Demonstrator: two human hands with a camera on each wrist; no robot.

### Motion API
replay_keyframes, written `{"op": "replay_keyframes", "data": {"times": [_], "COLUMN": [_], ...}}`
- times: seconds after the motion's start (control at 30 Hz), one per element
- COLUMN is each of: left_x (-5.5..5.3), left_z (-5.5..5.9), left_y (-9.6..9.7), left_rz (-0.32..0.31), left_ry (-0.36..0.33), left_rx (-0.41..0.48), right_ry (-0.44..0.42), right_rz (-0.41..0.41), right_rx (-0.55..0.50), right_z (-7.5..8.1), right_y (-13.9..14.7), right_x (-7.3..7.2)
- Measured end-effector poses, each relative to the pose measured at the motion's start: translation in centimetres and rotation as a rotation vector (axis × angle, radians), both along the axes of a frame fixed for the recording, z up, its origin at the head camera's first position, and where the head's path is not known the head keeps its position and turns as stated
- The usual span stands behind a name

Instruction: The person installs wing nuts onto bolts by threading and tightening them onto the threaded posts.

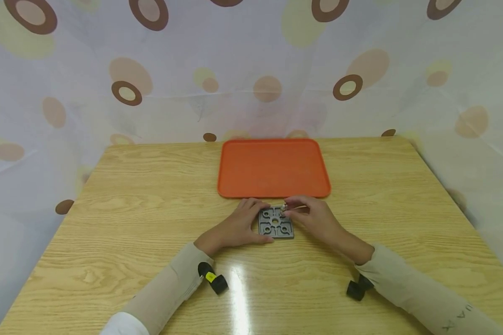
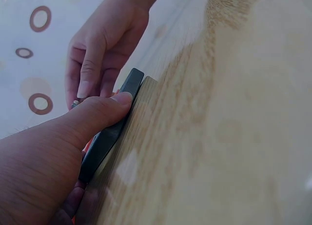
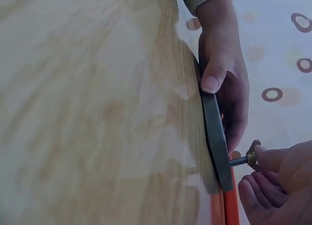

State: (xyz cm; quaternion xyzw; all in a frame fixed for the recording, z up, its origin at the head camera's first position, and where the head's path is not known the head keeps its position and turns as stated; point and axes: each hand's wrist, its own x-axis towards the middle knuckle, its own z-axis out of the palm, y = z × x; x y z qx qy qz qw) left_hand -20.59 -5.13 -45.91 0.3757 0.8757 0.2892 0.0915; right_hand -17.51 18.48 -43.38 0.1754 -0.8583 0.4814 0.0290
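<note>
Plate (image 1: 276,234), one: square, grey, metallic-looking; upper face cast with raised ribs, a round hole at its centre and ringed holes toward the corners; side walls dark and smooth. Located on the table (image 1: 151,186), just short of the near edge of the tray.

Wing screw (image 3: 251,159), one: brass-coloured winged head, slim silvery threaded shank. Located at the plate's far right corner, shank pointing at the ribbed face; from where I stand I cannot tell how deep the tip sits.

Tray (image 1: 272,170), one: orange, smooth, rectangular, rounded corners, raised rim; set along the table's far edge.

Table: pale yellow-brown wood grain, glossy, a streak of light shining toward the viewer's side.

Cloth (image 1: 234,56), hung behind: whitish, creased, printed with brown rings and tan and yellow spots.

Left hand (image 1: 244,225): reaches in from the plate's left edge, clamped on the plate, thumb along the near edge, fingers at the far left corner.

Right hand (image 1: 314,217): comes in from the right, wrist bent inward over the far right corner, thumb and fingers together, pinching the screw's winged head.

Sleeves (image 1: 419,288), two: beige, close-fitting, down to the wrists.
</note>
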Motion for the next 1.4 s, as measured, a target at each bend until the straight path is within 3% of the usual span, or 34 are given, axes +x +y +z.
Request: {"op": "replay_keyframes", "data": {"times": [0.37,0.67,1.4], "left_x": [0.01,0.00,-0.05], "left_z": [-0.02,-0.02,-0.02], "left_y": [-0.03,0.03,0.05], "left_rz": [-0.003,0.000,-0.004], "left_ry": [0.001,0.004,0.024], "left_rx": [0.009,0.009,0.001], "right_ry": [0.035,0.007,-0.024], "right_rz": [-0.035,-0.049,0.002], "right_rx": [0.017,0.035,-0.032], "right_z": [0.01,-0.05,0.04], "right_y": [0.45,0.54,0.12], "right_x": [0.16,0.14,0.20]}}
